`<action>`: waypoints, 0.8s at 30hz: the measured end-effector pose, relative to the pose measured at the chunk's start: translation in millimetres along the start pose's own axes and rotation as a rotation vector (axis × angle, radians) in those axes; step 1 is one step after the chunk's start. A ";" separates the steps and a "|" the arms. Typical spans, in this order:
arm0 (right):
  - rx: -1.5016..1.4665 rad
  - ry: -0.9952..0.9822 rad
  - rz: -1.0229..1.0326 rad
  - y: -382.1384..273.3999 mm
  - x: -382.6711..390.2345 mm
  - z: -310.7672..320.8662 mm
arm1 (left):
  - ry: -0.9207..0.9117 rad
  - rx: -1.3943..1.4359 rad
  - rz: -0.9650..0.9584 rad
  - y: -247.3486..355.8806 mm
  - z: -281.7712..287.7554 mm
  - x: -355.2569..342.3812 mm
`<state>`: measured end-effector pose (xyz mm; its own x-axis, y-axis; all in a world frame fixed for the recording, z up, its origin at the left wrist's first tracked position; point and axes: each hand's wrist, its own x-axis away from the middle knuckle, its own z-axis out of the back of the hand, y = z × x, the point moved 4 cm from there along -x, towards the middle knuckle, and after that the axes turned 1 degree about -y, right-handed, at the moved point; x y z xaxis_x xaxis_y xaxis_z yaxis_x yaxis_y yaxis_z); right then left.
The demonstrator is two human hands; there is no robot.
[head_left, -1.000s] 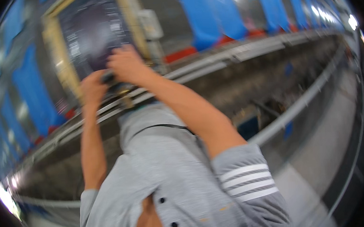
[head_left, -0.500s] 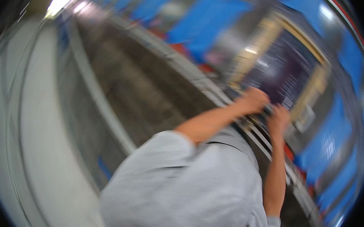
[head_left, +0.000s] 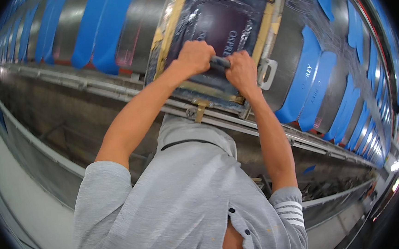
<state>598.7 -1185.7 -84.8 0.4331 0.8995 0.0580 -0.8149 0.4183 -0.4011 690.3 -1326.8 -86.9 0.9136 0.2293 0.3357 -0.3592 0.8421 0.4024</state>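
A screen-printing frame with yellowish taped edges lies on the long printing table in front of me. Its mesh is dark purple, with pale mirrored lettering and wet-looking ink around the margins. My left hand and my right hand are both closed around the dark handle of a squeegee, over the near half of the mesh. A short length of handle shows between the two fists; the blade below is hidden. Both arms reach forward, bent slightly.
Blue cut fabric pieces lie in rows along the grey table, more of them to the right. A white looped handle juts from the frame's right side. Metal rails run along the table's near edge, close to my waist.
My view has swung round, and the blurred scene is now sharper. The frame shows nearer the top centre. Both hands remain closed together over it.
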 end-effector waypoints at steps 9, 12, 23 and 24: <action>0.014 -0.215 -0.163 100.8 -165.9 19.8 | 0.109 -0.083 -0.073 -42.7 61.9 -164.9; 0.008 -0.190 -0.154 107.7 -174.5 13.6 | 0.151 -0.128 -0.056 -54.6 54.2 -182.1; -0.065 0.019 0.024 -23.8 43.4 -24.3 | 0.261 0.121 -0.122 3.9 -35.8 56.8; -0.067 0.037 0.012 -35.5 62.9 -26.6 | 0.278 0.136 -0.138 9.3 -43.0 75.8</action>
<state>665.2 -1147.3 -91.3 0.4386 0.8984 0.0201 -0.7929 0.3974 -0.4620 764.4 -1280.6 -94.3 0.9656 0.2579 0.0321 -0.2333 0.8058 0.5442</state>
